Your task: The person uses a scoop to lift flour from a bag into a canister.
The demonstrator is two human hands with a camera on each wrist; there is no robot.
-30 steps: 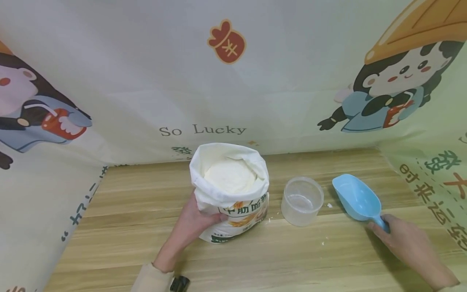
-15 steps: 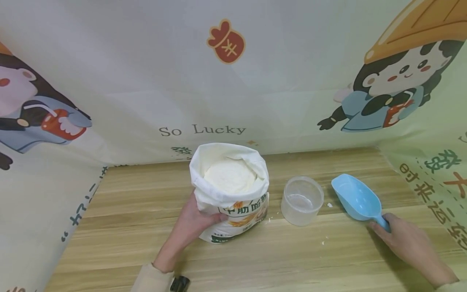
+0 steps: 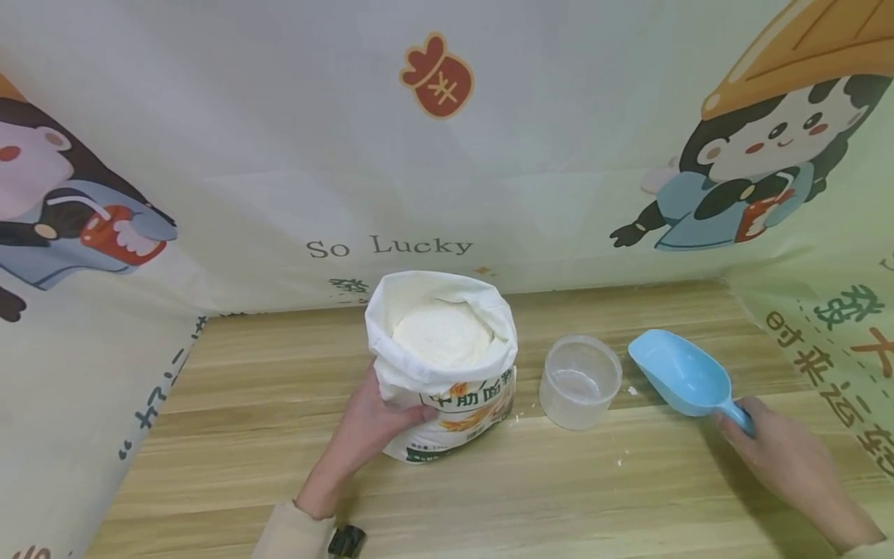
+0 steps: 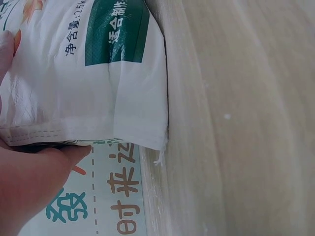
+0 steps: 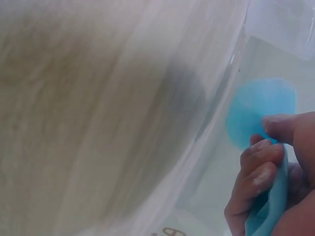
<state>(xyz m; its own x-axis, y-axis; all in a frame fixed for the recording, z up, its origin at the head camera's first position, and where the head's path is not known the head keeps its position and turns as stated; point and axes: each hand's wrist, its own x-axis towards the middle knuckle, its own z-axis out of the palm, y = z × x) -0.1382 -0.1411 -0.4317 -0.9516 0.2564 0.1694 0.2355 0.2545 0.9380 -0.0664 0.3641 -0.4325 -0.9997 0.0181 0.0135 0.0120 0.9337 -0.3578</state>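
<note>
A white bag of flour stands upright on the table, its top folded open over pale flour. My left hand grips the bag's left side, thumb across the printed front; in the left wrist view, the bag's stitched bottom edge shows. My right hand holds a light blue scoop by its handle, at the right of the table. The scoop's bowl looks bare inside. In the right wrist view, fingers with white powder on them curl round the handle. Between bag and scoop stands a clear round container.
The wood-grain table carries small white specks near the container. A printed cloth wall rises behind the bag, with more printed cloth at both sides. A black object sits by the left sleeve.
My right hand has shifted slightly with the scoop, whose bowl has moved a little left and turned. The left hand, bag and container stay in place.
</note>
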